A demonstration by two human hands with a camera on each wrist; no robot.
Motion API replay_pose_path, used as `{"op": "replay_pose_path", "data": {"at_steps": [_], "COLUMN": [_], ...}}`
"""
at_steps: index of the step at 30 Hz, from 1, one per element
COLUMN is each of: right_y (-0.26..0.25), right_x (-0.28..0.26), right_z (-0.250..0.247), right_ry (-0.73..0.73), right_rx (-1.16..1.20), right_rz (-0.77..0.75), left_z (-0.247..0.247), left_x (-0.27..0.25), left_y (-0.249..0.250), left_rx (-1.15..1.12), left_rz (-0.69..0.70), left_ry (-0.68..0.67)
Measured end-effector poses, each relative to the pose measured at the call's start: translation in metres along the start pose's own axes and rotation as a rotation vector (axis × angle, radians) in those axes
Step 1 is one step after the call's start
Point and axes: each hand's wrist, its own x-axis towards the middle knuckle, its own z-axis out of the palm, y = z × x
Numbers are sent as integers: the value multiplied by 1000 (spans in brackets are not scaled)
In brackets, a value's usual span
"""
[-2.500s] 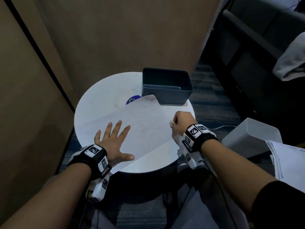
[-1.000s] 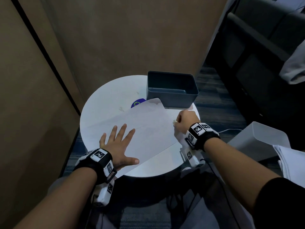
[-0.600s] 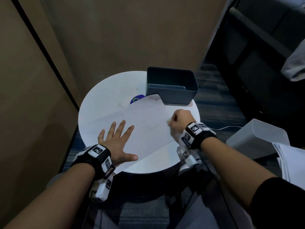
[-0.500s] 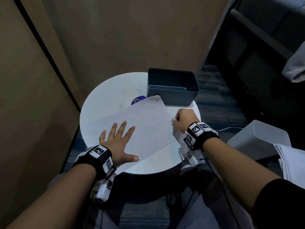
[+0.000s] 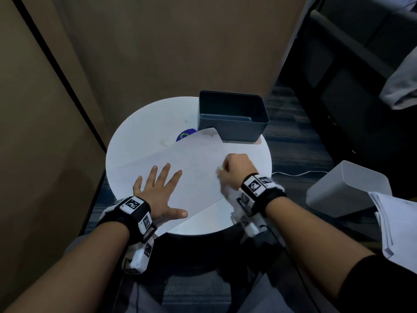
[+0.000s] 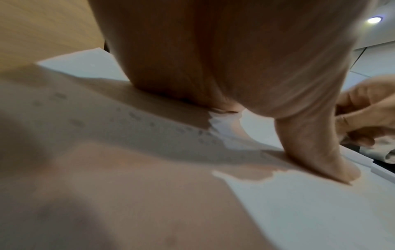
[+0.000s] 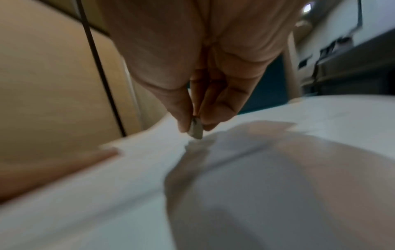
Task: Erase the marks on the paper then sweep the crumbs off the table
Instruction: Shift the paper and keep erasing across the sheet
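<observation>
Round white table (image 5: 140,132), one, standing before a brown panel wall. Sheet of paper (image 5: 194,168), white, lying askew across the table's middle and near edge, its far corner curled up just beside the bin; faint grey marks show in the left wrist view, blurred. Bin (image 5: 232,116), dark blue-grey, rectangular, at the table's far right edge; no contents seen inside. Left hand (image 5: 161,193), flat, fingers spread and straight, pressing the paper down near its near-left corner. Right hand (image 5: 235,170), clenched, knuckles up, at the paper's right edge; thumb and fingers pinch the eraser. Eraser (image 7: 196,129), small, greyish, tip touching the paper. Sticker (image 5: 184,134), blue and green, on the table, partly under the paper's far edge. Crumbs: too small to tell.
</observation>
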Motion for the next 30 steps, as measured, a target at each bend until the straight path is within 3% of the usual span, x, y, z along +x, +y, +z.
{"op": "replay_pose_path", "data": {"at_steps": [4, 7, 10, 12, 15, 18, 20, 26, 28, 30], "right_y": [-40, -13, 31, 45, 27, -18, -29, 36, 36, 8], "right_x": [-16, -11, 5, 12, 10, -5, -12, 7, 10, 5], "right_z": [30, 20, -9, -23, -24, 2, 24, -6, -13, -7], "right_ry": [-134, -47, 27, 71, 107, -39, -140, 55, 82, 38], "right_rx": [84, 170, 103, 58, 164, 183, 135, 52, 37, 87], "right_rz": [-112, 35, 203, 234, 125, -88, -140, 165, 164, 36], "left_z": [-3, -2, 1, 2, -1, 0, 1, 1, 3, 2], "left_x": [1, 3, 2, 1, 2, 1, 1, 3, 2, 3], "left_y": [-1, -1, 2, 1, -1, 0, 0, 1, 0, -1], "left_rx": [7, 9, -3, -9, -8, -6, 3, 5, 7, 9], "left_rz": [-2, -3, 7, 4, -1, -3, -7, 1, -4, -8], "left_ry": [-14, -6, -13, -21, -13, -16, -18, -15, -14, -13]}}
